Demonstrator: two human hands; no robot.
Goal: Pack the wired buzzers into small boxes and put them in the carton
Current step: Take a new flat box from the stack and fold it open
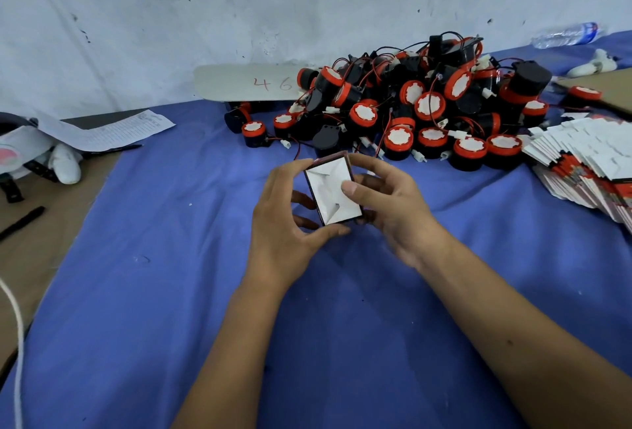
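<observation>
I hold one small box (pixel 333 194) above the blue cloth, its white inside turned up towards me. My left hand (pixel 284 220) grips its left side and lower corner with curled fingers. My right hand (pixel 386 199) grips the right side, and its thumb presses on the white flap. Behind the box lies a big heap of black-and-red wired buzzers (pixel 410 110) with thin red and black leads. A fanned stack of flat, unfolded small boxes (pixel 588 155) lies at the right. No carton shows in this view.
The blue cloth (pixel 171 257) covers the table. At left lie a printed sheet (pixel 113 131), a white glove (pixel 66 163) and a black pen (pixel 22 223). A white board marked 46 (pixel 246 84) leans on the wall. A plastic bottle (pixel 567 34) lies at far right.
</observation>
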